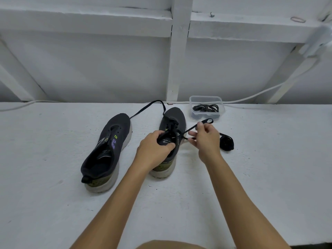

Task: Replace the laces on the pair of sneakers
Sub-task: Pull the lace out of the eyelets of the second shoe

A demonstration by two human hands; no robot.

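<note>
Laceless sneaker (107,150) left of laced sneaker (175,119) — tub (206,100) behind-right w/ laces (205,107) inside.

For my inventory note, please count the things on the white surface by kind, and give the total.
Sneakers: 2, the unlaced one and the one being laced
Clear plastic containers: 1, with black laces inside
Loose lace bundles on the surface: 1
Total: 4

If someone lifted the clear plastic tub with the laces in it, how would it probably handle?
The clear rectangular plastic tub probably lifts easily: thin see-through walls, holding only a coil of black laces. A push would likely slide it, not tip it, since it sits low and wide on the white table. The walls may flex under a squeeze.
</note>
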